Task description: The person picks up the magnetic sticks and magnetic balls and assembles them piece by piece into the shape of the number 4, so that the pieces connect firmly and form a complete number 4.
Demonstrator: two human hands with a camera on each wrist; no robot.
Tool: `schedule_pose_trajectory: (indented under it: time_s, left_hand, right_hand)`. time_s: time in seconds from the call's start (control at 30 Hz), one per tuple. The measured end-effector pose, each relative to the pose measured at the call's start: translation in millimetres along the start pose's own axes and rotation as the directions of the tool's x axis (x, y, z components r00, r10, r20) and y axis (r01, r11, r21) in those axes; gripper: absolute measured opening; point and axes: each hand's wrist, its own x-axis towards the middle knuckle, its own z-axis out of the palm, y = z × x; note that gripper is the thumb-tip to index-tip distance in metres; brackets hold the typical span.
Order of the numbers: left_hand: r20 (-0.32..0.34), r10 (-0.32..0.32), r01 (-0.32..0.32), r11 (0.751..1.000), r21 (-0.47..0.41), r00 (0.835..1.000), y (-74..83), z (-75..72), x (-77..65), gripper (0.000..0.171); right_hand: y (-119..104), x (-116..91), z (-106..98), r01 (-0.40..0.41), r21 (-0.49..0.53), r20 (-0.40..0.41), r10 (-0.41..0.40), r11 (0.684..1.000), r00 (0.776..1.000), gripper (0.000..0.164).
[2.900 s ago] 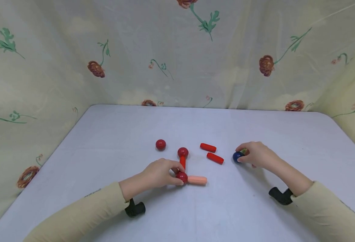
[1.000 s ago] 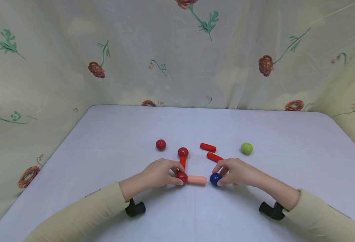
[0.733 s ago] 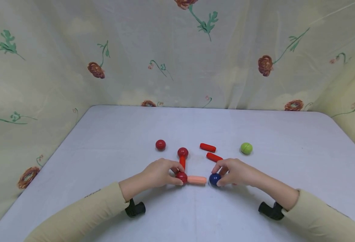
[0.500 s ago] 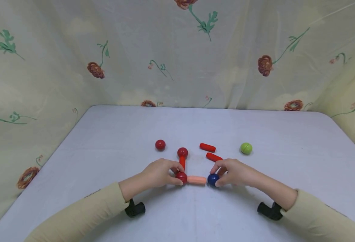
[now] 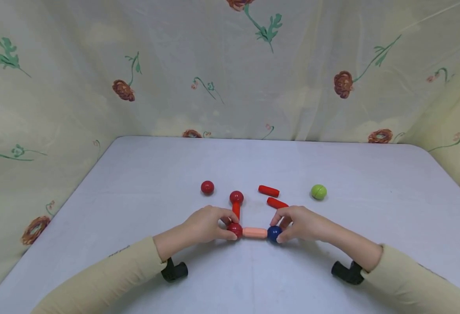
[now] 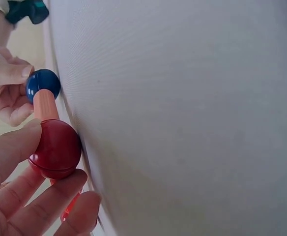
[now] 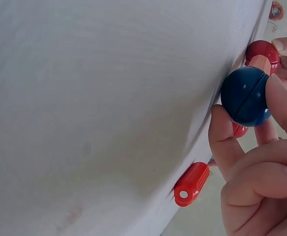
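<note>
The left hand (image 5: 209, 225) has its grip on the nearest red ball (image 5: 235, 232), the right hand (image 5: 302, 223) on the blue ball (image 5: 274, 234), the pink stick (image 5: 255, 233) touching both between. They sit well in from the far edge of the counter (image 5: 163, 163), which stretches broadly right of the green ball (image 5: 318, 192).

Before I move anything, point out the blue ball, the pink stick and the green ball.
Blue ball (image 7: 243, 97): right wrist view, middle of its exposed face.
Pink stick (image 5: 255, 233): head view, middle of its length.
Green ball (image 5: 318, 192): head view, middle of its visible side.
</note>
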Motion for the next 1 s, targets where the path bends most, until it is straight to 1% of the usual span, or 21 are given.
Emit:
schedule_pose_trajectory:
  time_s: [0.13,0.2,0.33,0.43,0.57,0.7,0.8,0.93,1.0]
  left_hand:
    - [0.000,0.012,-0.012,1.000,-0.002,1.000,-0.3,0.2,-0.7,0.028]
    - [0.002,0.014,-0.014,1.000,-0.004,1.000,-0.5,0.5,-0.8,0.028]
    - [0.004,0.013,-0.013,1.000,-0.003,1.000,-1.1,0.7,-0.2,0.028]
    - [0.003,0.013,-0.013,1.000,0.003,1.000,-0.9,0.4,0.1,0.028]
    - [0.004,0.011,-0.011,1.000,0.003,1.000,-0.5,-0.1,-0.1,0.027]
    - [0.007,0.011,-0.011,1.000,-0.009,1.000,0.1,-0.6,-0.8,0.027]
    - [0.008,0.016,-0.016,1.000,-0.013,1.000,0.4,-1.0,-1.3,0.027]
    - [0.003,0.022,-0.022,1.000,-0.005,1.000,0.5,-1.1,-1.1,0.027]
    - [0.002,0.019,-0.019,1.000,0.000,1.000,0.3,-1.1,-0.7,0.027]
  right_hand:
    - [-1.5,-1.4,-4.2,-0.042,-0.015,0.018,0.043,0.999,0.999,0.039]
    - [-2.5,-1.9,-9.6,-0.049,-0.028,0.007,0.049,0.998,0.999,0.043]
    - [0.0,1.3,-24.1,-0.020,-0.046,-0.084,0.016,0.999,0.996,0.037]
    - [3.7,7.0,-31.7,-0.020,-0.073,-0.158,0.008,0.997,0.987,0.033]
    - [8.1,18.3,-34.7,-0.055,-0.127,-0.196,0.030,0.990,0.980,0.032]
    - [11.6,30.3,-32.7,-0.080,-0.159,-0.189,0.049,0.984,0.981,0.033]
    - [12.2,37.0,-30.0,-0.086,-0.155,-0.174,0.059,0.984,0.983,0.031]
    - [10.1,40.9,-27.8,-0.085,-0.148,-0.152,0.062,0.985,0.987,0.029]
    - [8.7,41.4,-27.1,-0.093,-0.150,-0.141,0.072,0.984,0.987,0.031]
